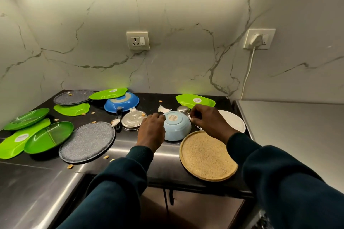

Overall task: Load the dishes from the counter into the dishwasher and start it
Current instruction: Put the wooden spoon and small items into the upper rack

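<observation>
A light blue bowl (pixel 176 126) lies upside down on the dark counter (pixel 160 161). My left hand (pixel 151 130) grips its left side, fingers curled onto the base rim. My right hand (pixel 208 121) is at the bowl's right side, its fingertips pinching what looks like the handle of a metal spoon (pixel 198 127) that runs under the hand. Behind the bowl stands a small steel bowl (pixel 183 109). A tan round plate (pixel 206 156) lies in front of my right arm, and a white plate (pixel 234 121) is partly hidden behind my right hand.
Several green plates (pixel 48 137), two grey plates (pixel 87 142), an upturned blue pan (pixel 122 103) and a steel lidded tin (pixel 133 120) cover the left of the counter, among scattered food scraps. A plugged cable (pixel 248 72) hangs on the right wall. An open space (pixel 195 210) shows below the counter edge.
</observation>
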